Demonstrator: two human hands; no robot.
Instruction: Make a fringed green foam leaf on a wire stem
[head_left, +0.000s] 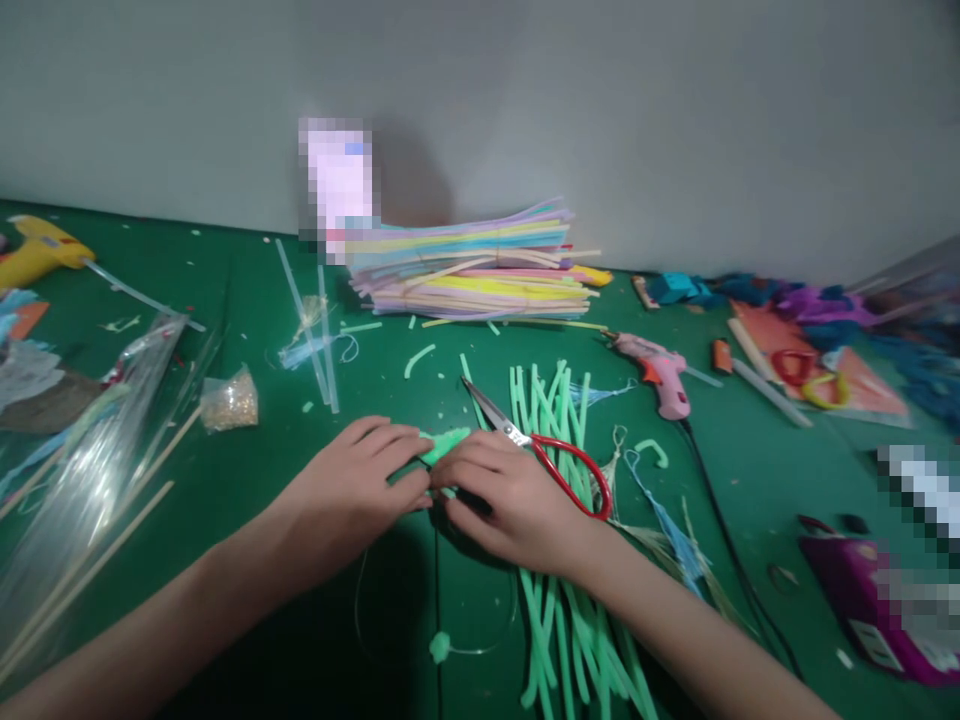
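The green fuzzy piece (448,443) is sitting near the middle of the scene, just above the green table (300,620), between the person's two hands. The left hand (367,465) is pinching its left side with the fingertips, and the right hand (517,490) is closing thumb and fingers around its near right side; the fingers are hiding the exact contact. It is looking light, soft and springy, probably bending easily and holding a shape, with little risk of slipping or breaking. Its fuzz could be flattening under a hard squeeze, so a gentle fingertip hold at its edges is seeming best. Just beyond the right hand, scissors (517,436) are lying with their blades pointing far left, across a bundle of green stems (561,400). Nearer the person, a small green tuft (440,647) is resting beside a thin clear strand. Farther right, a pink glue gun (652,365) is lying on its side; at the far middle, a multicoloured bundle (472,265) is resting near the wall.
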